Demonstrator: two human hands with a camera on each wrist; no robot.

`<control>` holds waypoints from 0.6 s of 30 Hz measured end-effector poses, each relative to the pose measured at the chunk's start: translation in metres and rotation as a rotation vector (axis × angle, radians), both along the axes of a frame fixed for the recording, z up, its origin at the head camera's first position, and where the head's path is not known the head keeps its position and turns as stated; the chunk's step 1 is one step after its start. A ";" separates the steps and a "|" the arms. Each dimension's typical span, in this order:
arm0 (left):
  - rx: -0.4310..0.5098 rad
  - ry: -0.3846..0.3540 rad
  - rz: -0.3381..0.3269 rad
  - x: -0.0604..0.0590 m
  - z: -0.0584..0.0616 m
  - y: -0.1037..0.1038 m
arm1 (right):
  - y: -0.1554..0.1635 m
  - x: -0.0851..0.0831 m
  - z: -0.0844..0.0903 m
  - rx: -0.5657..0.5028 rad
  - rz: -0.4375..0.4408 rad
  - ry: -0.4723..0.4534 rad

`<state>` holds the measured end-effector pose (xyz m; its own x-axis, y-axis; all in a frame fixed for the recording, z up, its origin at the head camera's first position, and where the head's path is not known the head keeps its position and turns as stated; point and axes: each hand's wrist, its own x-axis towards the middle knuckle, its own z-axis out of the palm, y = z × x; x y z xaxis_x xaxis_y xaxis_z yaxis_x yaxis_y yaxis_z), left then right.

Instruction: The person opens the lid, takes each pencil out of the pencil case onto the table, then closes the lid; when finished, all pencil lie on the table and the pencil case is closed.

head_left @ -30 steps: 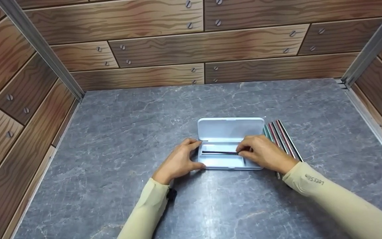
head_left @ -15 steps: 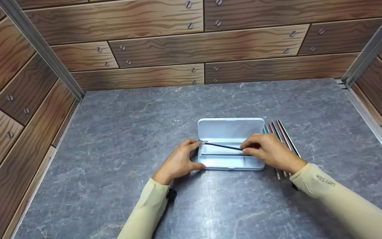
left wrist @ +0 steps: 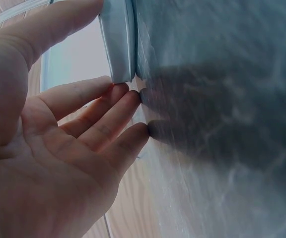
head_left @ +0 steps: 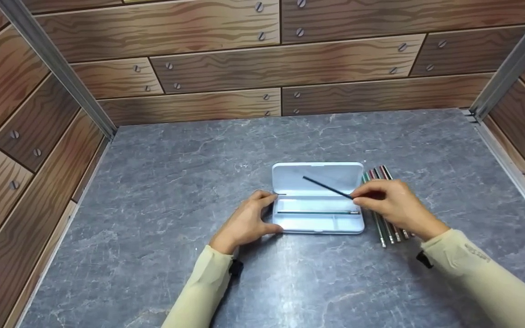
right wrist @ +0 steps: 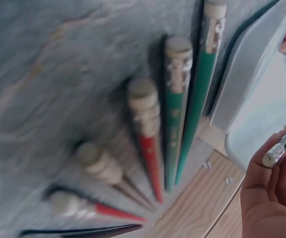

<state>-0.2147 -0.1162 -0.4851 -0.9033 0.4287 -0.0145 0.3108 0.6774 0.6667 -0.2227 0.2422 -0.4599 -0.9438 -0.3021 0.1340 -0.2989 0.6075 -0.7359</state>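
Note:
A pale blue pencil case (head_left: 310,224) lies open at the table's middle, its lid (head_left: 290,180) standing up at the back. My left hand (head_left: 270,212) grips the case's left end (left wrist: 117,44) between thumb and fingers (left wrist: 108,119). My right hand (head_left: 356,196) pinches a black pencil (head_left: 326,186) by its ferrule end (right wrist: 278,153) and holds it tilted above the case, tip pointing up and to the left. A green pencil (head_left: 317,212) lies inside the tray. Several pencils (head_left: 388,228) lie side by side just right of the case, under my right hand; their eraser ends (right wrist: 175,54) show in the right wrist view.
The grey stone-look tabletop (head_left: 176,173) is walled by wood-patterned panels at the back (head_left: 280,64), left and right, with metal corner posts (head_left: 55,68). Both beige sleeves reach in from the near edge.
My right hand has lifted the black pencil out of the case's tray and moved it up and to the right. The left hand and the case have stayed put.

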 end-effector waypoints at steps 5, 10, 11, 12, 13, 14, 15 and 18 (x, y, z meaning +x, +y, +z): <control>-0.002 0.004 -0.006 -0.001 0.001 0.000 | 0.020 0.003 0.001 -0.104 -0.055 -0.065; -0.001 0.006 -0.007 -0.001 0.001 0.000 | 0.043 0.005 0.001 -0.173 -0.146 -0.075; -0.002 0.004 -0.006 -0.001 0.001 0.000 | 0.047 0.005 0.002 -0.177 -0.164 -0.071; -0.002 0.003 -0.005 -0.001 0.001 0.000 | 0.051 0.006 0.002 -0.182 -0.182 -0.067; -0.004 0.003 -0.004 -0.001 0.001 0.000 | 0.055 0.006 0.002 -0.187 -0.199 -0.064; -0.004 0.002 -0.004 -0.001 0.001 0.000 | 0.060 0.006 0.002 -0.199 -0.214 -0.071; -0.005 0.000 -0.003 0.000 0.001 0.000 | 0.064 0.006 0.001 -0.207 -0.231 -0.075; -0.002 -0.004 0.000 0.000 0.001 0.000 | 0.076 0.007 0.000 -0.217 -0.289 -0.103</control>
<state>-0.2147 -0.1165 -0.4843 -0.9032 0.4289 -0.0188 0.3084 0.6786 0.6666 -0.2157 0.3183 -0.4603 -0.9978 0.0039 0.0658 -0.0558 0.4826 -0.8740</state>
